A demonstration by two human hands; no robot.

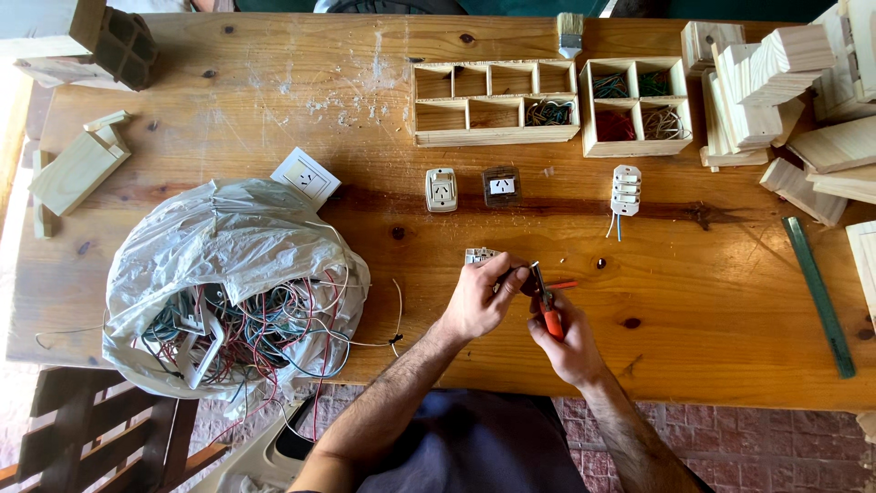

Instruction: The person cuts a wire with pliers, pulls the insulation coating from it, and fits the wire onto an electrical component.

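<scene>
My left hand (479,299) pinches a small white electrical module (481,256) above the wooden table (274,100), near its front edge. My right hand (568,341) grips a small tool with an orange-red handle (550,315); its metal tip points at the module. A short red wire (563,285) sticks out to the right between the two hands. The hands are almost touching.
A clear plastic bag (233,246) full of tangled coloured wires lies at the left. Sockets (442,190) and a white module with wires (625,190) lie mid-table. Wooden compartment boxes (495,135) with sorted wires sit behind, wood blocks (776,73) at right, a green ruler (819,297), a brush (570,35).
</scene>
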